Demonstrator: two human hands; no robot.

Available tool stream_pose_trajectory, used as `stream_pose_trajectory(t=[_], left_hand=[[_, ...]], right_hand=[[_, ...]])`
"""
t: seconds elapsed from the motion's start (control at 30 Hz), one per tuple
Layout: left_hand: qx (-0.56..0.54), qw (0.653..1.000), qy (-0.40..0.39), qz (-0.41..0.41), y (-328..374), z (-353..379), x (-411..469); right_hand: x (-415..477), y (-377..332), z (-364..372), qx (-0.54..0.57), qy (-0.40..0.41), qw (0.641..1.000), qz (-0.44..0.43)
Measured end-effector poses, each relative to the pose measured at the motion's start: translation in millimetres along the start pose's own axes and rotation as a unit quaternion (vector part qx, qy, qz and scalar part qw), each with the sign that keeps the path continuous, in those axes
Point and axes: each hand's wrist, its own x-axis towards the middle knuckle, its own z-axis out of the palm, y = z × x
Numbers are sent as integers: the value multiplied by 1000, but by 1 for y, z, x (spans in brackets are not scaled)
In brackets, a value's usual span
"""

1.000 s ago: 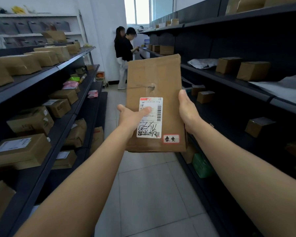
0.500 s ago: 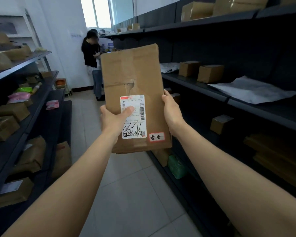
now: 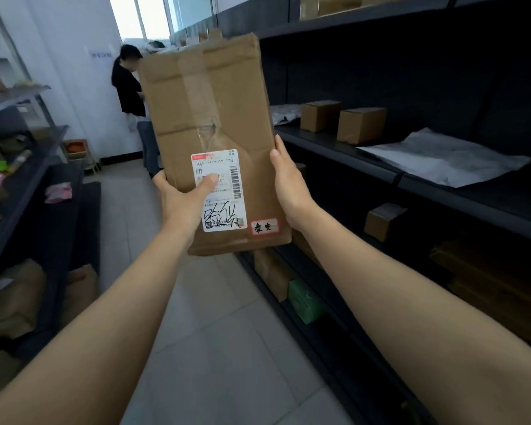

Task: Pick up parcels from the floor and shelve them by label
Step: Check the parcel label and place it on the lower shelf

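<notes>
I hold a flat brown cardboard parcel (image 3: 209, 111) upright in front of me with both hands. It has a torn dent in the middle, a white shipping label (image 3: 224, 182) with handwriting low on its face, and a small red-edged sticker (image 3: 264, 227) beside that. My left hand (image 3: 181, 200) grips its lower left edge, thumb lying on the label. My right hand (image 3: 288, 185) clasps the right edge. The dark shelf unit (image 3: 365, 167) on the right is close to the parcel.
Two small boxes (image 3: 341, 119) and a white poly bag (image 3: 448, 157) lie on the right shelf; another box (image 3: 383, 220) and a green parcel (image 3: 304, 299) sit lower. Left shelves (image 3: 28, 191) hold parcels. A person in black (image 3: 129, 87) stands down the tiled aisle (image 3: 203, 348).
My view has swung right toward the right-hand shelves. The parcel stays in both hands and tilts slightly left at the top; my left thumb has slid higher on the label.
</notes>
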Motion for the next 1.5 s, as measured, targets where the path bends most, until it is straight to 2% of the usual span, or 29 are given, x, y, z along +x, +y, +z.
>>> stream_pose_trajectory(t=[0.27,0.33,0.47,0.57,0.67,1.2,1.33,1.5], left_hand=[[17,999,-37,-16,-23,-10,60],[48,994,-68,-65,-33,-19,83],[113,969,-108,-193,-60,-41,131],[151,955,-123,-223,-82,-46,155],[158,953,-138,-217,-98,-35,172],[175,915,-272,-240,-139,131,229],[166,902,-328,-224,-147,180,246],[152,881,-394,-216,-155,241,258]], right_hand=[[41,22,36,-1,22,999,24],[51,33,54,-13,32,998,60],[65,64,97,-21,39,982,184],[73,82,118,-18,41,970,238],[86,94,121,-13,62,965,256],[183,174,25,15,174,936,307],[207,188,-9,6,218,931,292],[226,205,-49,12,291,905,309]])
